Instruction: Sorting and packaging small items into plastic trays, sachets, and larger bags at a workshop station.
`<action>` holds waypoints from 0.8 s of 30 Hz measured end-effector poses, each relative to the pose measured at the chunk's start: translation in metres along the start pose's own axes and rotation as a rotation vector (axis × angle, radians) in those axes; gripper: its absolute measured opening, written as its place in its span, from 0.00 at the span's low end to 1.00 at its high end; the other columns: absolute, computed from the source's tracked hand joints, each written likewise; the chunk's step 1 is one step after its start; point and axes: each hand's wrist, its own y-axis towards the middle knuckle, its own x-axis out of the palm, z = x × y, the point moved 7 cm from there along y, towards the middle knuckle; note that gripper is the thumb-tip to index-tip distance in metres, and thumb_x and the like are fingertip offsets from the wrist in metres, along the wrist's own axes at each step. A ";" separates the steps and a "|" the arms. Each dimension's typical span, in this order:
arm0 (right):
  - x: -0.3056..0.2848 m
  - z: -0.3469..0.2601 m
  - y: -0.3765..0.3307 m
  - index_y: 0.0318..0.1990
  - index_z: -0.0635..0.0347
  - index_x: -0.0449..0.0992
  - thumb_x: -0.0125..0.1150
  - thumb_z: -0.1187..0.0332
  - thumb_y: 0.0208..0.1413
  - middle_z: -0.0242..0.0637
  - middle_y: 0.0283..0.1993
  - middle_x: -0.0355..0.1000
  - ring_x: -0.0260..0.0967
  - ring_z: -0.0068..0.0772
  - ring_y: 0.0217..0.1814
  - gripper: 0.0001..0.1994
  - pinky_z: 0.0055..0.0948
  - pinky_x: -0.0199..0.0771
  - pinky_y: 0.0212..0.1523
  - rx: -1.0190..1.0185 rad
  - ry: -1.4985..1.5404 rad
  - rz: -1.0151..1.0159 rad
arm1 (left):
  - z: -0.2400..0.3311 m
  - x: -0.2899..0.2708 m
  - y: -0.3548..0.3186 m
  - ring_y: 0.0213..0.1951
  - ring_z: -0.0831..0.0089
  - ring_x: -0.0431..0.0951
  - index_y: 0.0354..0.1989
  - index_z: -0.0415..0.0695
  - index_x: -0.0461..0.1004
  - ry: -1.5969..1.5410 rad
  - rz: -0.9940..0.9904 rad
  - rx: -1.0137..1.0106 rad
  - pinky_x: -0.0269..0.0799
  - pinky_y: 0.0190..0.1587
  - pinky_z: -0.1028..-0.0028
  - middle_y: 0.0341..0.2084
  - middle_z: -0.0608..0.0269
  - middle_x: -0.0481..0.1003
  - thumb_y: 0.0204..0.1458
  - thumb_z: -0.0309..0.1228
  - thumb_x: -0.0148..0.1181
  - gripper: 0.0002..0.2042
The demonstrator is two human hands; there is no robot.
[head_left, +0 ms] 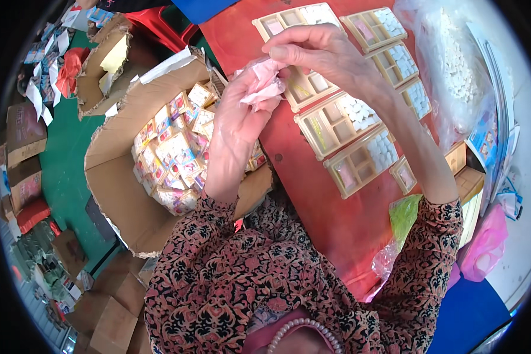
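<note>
My left hand [239, 115] is curled around a bunch of crumpled pink sachets or sheets [265, 82]. Just right of it, my right hand [336, 56] has thumb and index finger pinched together; whatever is between them is too small to make out. Below the right hand lies a cream compartment tray [304, 94] with a yellow strip in it, partly covered by my fingers. Nearer to me, another tray [330, 131] has a yellow strip and white blocks. In the tray [360, 168] closest to me are a pink sachet [346, 174] and white blocks [383, 150].
More filled trays [374, 26] stand toward the back right on the red table [318, 224]. A clear bag of white blocks [460, 71] bulges at the right. To the left, an open carton [115, 153] contains many wrapped packs [177, 153]. Green plastic [404, 218] lies by my right sleeve.
</note>
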 end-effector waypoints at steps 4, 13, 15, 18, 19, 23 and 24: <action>-0.004 -0.010 -0.013 0.37 0.64 0.76 0.60 0.66 0.54 0.27 0.30 0.72 0.67 0.13 0.33 0.10 0.15 0.67 0.34 -0.146 0.048 -0.033 | -0.004 0.008 -0.001 0.27 0.75 0.73 0.41 0.35 0.70 0.035 -0.138 -0.038 0.61 0.16 0.86 0.31 0.50 0.74 0.56 0.28 0.49 0.09; -0.015 0.027 -0.041 0.31 0.65 0.77 0.60 0.68 0.51 0.29 0.20 0.70 0.65 0.13 0.21 0.08 0.18 0.64 0.19 0.144 -0.260 0.285 | -0.001 -0.019 -0.015 0.28 0.74 0.70 0.40 0.32 0.69 0.049 0.006 -0.019 0.59 0.13 0.86 0.33 0.50 0.71 0.58 0.30 0.48 0.11; -0.012 0.027 -0.040 0.29 0.65 0.77 0.59 0.69 0.51 0.31 0.21 0.71 0.67 0.16 0.23 0.07 0.21 0.64 0.21 -0.015 -0.551 0.292 | -0.007 -0.016 -0.017 0.28 0.75 0.65 0.41 0.30 0.67 -0.008 0.005 -0.052 0.60 0.11 0.85 0.35 0.49 0.68 0.60 0.30 0.44 0.13; -0.006 0.002 -0.046 0.30 0.65 0.76 0.58 0.70 0.53 0.32 0.22 0.72 0.68 0.18 0.25 0.07 0.23 0.65 0.24 -0.128 -0.880 0.335 | -0.009 -0.007 -0.017 0.28 0.75 0.64 0.42 0.30 0.66 0.013 0.034 -0.056 0.59 0.11 0.86 0.34 0.51 0.68 0.61 0.32 0.43 0.14; -0.007 -0.001 -0.047 0.30 0.65 0.76 0.58 0.70 0.53 0.32 0.22 0.72 0.68 0.18 0.25 0.07 0.23 0.65 0.24 -0.126 -0.875 0.334 | -0.010 -0.002 -0.017 0.28 0.75 0.64 0.42 0.30 0.65 0.026 0.020 -0.060 0.59 0.11 0.86 0.34 0.51 0.67 0.61 0.32 0.43 0.14; -0.010 -0.041 -0.056 0.33 0.65 0.76 0.57 0.74 0.53 0.33 0.26 0.73 0.69 0.21 0.29 0.04 0.22 0.68 0.28 -0.154 -0.549 0.333 | -0.016 0.000 -0.015 0.28 0.75 0.64 0.42 0.31 0.64 -0.063 -0.090 -0.101 0.59 0.13 0.86 0.35 0.52 0.68 0.61 0.32 0.43 0.13; -0.005 -0.042 -0.055 0.34 0.65 0.76 0.56 0.76 0.52 0.35 0.26 0.72 0.69 0.23 0.28 0.04 0.21 0.68 0.27 -0.097 -0.342 0.266 | -0.017 -0.001 -0.017 0.28 0.75 0.64 0.42 0.31 0.64 -0.063 -0.083 -0.097 0.59 0.13 0.86 0.35 0.52 0.68 0.61 0.32 0.43 0.13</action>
